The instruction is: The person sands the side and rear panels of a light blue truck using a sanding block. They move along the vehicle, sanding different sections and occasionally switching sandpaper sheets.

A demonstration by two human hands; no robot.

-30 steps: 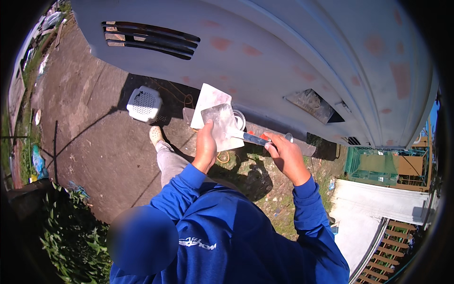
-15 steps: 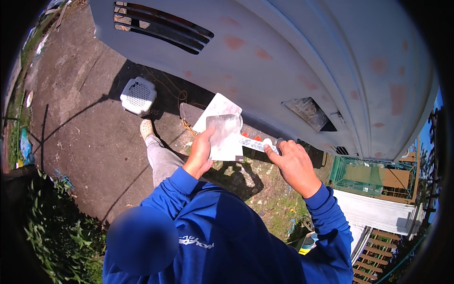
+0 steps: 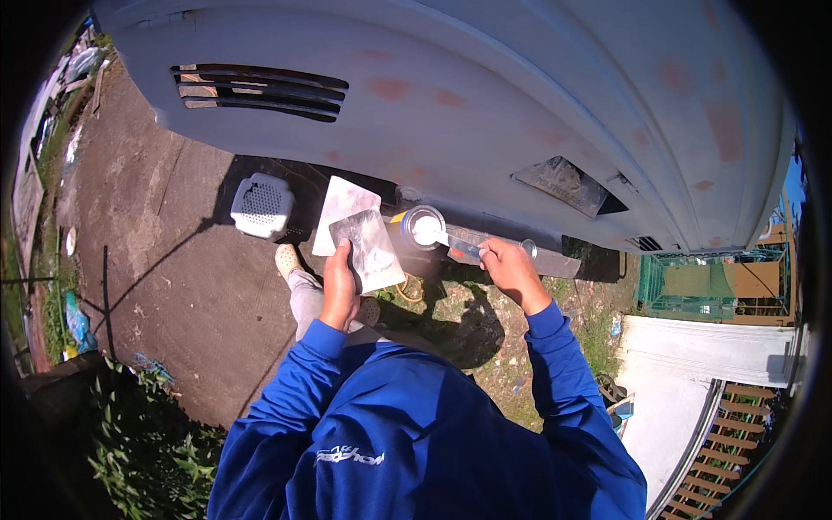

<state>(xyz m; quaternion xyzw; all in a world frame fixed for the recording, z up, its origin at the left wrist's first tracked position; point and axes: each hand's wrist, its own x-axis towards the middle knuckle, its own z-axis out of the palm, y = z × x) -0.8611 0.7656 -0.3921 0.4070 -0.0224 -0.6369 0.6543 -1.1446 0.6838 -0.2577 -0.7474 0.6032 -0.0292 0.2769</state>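
- The left hand (image 3: 340, 290) was closed around the lower edge of a flat grey metal spreader plate (image 3: 364, 250), thumb on its near face; the plate carried a smear of pale filler.
- A second flat plate, pale pink and rectangular (image 3: 340, 208), stood directly behind the grey one, at 11 o'clock from it, and overlapped it. Whether the same hand gripped it could not be told.
- The right hand (image 3: 510, 270) was closed, fingers curled over the handle of a narrow flat metal putty knife (image 3: 459, 247).
- The blade of the knife pointed toward 9 o'clock from the right hand, and its tip lay in the mouth of a round open tin of white filler (image 3: 422, 228).
- The tin sat between the two hands, at 3 o'clock from the grey plate and just beside it. What supported the tin could not be told.
- A large grey vehicle body panel with reddish patches (image 3: 485, 95) filled the 12 o'clock part of the view; a slotted louvre vent (image 3: 260, 91) sat at its 10 o'clock end.
- A white perforated plastic stool (image 3: 262, 206) stood on the concrete ground (image 3: 165, 269), at 9 o'clock from the pink plate.
- The person wore a blue long-sleeved jacket (image 3: 416, 425). Green plants (image 3: 147, 433) lay at 7 o'clock.
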